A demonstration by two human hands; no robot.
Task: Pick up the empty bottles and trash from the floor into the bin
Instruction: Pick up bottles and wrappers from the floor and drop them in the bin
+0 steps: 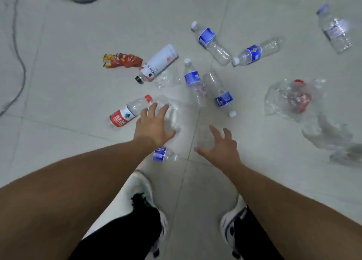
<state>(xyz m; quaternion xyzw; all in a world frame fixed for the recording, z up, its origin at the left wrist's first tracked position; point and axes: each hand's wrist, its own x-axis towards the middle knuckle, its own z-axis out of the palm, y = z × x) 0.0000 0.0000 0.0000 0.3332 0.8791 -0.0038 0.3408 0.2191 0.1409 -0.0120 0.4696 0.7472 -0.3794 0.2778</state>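
Two bare forearms with no sleeves, watch or jewellery, ending in the left hand (154, 125) and right hand (221, 145). Below them, black trousers (125, 234), frayed at one hem, and white sneakers (137, 185) with black laces and dark trim.

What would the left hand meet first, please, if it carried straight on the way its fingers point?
Probably the crumpled clear plastic wrap beneath its fingertips; the left hand is open above it, though depth is unclear.
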